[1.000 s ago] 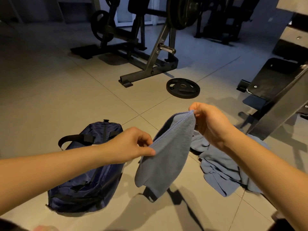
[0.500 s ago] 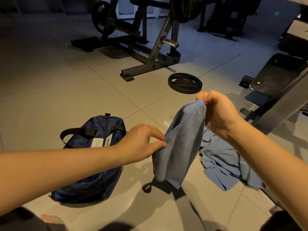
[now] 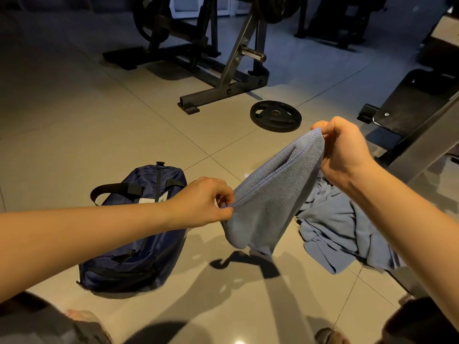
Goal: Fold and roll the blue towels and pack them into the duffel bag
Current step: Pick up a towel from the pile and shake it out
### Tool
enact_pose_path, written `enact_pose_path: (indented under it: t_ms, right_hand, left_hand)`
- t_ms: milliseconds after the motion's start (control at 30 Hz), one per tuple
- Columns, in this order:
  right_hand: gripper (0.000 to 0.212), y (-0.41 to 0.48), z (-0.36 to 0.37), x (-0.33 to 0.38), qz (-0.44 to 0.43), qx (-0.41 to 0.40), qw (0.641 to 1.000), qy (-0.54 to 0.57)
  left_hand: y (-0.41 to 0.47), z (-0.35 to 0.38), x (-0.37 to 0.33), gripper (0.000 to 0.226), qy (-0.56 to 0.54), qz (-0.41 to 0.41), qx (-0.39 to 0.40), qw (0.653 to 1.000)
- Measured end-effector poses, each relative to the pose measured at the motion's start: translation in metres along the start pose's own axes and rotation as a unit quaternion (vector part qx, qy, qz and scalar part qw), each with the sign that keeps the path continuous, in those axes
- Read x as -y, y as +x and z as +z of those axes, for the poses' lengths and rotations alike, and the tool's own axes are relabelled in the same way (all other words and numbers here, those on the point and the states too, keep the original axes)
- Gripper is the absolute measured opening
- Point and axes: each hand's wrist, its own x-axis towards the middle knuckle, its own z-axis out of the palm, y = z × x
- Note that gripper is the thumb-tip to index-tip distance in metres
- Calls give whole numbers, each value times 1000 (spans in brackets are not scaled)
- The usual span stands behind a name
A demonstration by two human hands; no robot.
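Mid-frame, left hand (image 3: 202,203) and right hand (image 3: 341,151) each pinch the doubled, seemingly folded blue towel (image 3: 270,194) above the floor (image 3: 74,135).

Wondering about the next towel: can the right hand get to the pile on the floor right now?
Probably not yet: the right hand pinches the held towel; the pile lies uncovered beneath that arm.

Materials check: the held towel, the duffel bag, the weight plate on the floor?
Held towel: likely microfibre terry, matte; fuzzy nap, overlocked hem.
Duffel bag: probably thin nylon or polyester; faint sheen, soft creases.
Weight plate: black, matte, perhaps rubber-coated metal; the look leaves it open.
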Motion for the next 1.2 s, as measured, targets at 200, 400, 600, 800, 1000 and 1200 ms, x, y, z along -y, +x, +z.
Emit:
enact_pose_path:
  t_ms: [200,400,600,800,1000,1200]
  right_hand:
    - [24,7,-12,-2,2,-76,997,-31]
    - [17,19,-24,-8,24,-167,980,-102]
    - [11,30,-44,-10,45,-197,969,-138]
    - [18,32,-48,-13,4,-105,971,-216]
    - [25,37,-56,-29,15,-85,943,-321]
    - [21,29,-58,-26,2,-27,924,-381]
  left_hand:
    - [-4,-10,9,11,45,26,20,998]
    - [-4,-19,11,26,-1,5,-51,999]
    - [3,-44,8,14,-17,-8,-61,998]
    - [4,-68,17,10,3,-16,-49,999]
    - [4,-79,30,19,79,11,-53,995]
    - [0,-89,46,14,105,-7,-39,994]
